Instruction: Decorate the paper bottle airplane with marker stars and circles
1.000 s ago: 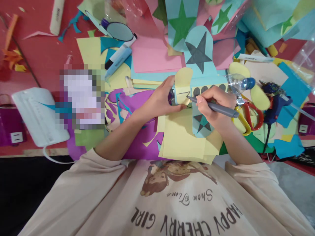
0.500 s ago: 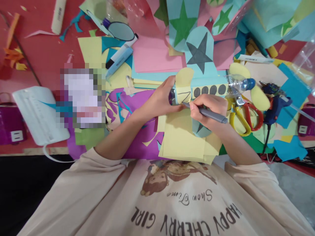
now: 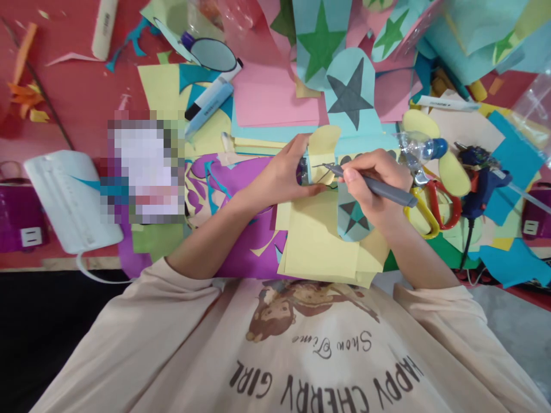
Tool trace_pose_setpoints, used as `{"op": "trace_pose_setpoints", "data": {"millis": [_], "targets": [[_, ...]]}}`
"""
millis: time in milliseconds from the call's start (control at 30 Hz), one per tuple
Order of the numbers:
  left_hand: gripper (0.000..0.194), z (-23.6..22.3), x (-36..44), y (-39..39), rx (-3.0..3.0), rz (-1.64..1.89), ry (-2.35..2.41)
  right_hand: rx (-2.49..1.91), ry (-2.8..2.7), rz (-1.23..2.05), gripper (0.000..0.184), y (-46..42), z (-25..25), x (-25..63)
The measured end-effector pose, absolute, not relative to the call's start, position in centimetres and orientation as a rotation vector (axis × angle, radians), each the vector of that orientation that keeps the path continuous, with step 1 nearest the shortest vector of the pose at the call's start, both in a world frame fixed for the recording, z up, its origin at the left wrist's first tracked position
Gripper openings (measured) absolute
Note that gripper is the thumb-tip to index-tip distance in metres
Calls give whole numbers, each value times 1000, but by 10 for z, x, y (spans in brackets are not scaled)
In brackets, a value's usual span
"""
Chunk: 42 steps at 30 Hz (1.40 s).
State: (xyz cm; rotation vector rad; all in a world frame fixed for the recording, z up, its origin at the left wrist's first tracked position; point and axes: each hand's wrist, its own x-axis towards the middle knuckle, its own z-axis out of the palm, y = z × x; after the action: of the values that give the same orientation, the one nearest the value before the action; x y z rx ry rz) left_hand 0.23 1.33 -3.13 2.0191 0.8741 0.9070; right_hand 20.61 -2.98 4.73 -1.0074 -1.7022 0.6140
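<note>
A clear plastic bottle (image 3: 414,150) with a blue cap (image 3: 439,148) lies on its side, wrapped in light-blue and yellow paper with a row of dark dots. My left hand (image 3: 279,178) is closed around its base end, thumb below and fingers above. Between thumb and forefinger of my right hand (image 3: 381,180) is a grey marker (image 3: 387,191), its tip at the yellow paper piece (image 3: 322,146) on the bottle, where dark lines show. Light-blue paper wings stick out on both sides: a far wing (image 3: 365,71) with a grey star, and a near wing (image 3: 355,229), partly behind my right hand.
Red-and-yellow scissors (image 3: 447,215) and a dark blue glue gun (image 3: 476,192) lie at right. Yellow sheets (image 3: 321,246) and purple paper (image 3: 241,246) cover the near edge. Left are a white power strip (image 3: 73,201), a blurred-out phone (image 3: 146,166) and a light-blue marker (image 3: 210,109).
My right hand has shifted right, and the marker tip has moved up from the yellow piece's lower edge toward its middle. My left hand keeps its hold on the bottle.
</note>
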Motion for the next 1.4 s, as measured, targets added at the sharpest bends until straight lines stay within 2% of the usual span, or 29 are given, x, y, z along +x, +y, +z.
{"op": "trace_pose_setpoints", "data": {"millis": [467,667,967,1400], "targets": [[76,-26,4,10,2034,917,897,-1032,-1711,668,10,-27,45,204],[71,-26,3,11,2044,923,883,-1054,-1725,716,18,-29,47,205],[75,-32,4,12,2029,930,872,-1047,-1798,626,31,-29,47,206],[77,-32,4,14,2014,927,900,-951,-1966,592,30,-26,50,209]]}}
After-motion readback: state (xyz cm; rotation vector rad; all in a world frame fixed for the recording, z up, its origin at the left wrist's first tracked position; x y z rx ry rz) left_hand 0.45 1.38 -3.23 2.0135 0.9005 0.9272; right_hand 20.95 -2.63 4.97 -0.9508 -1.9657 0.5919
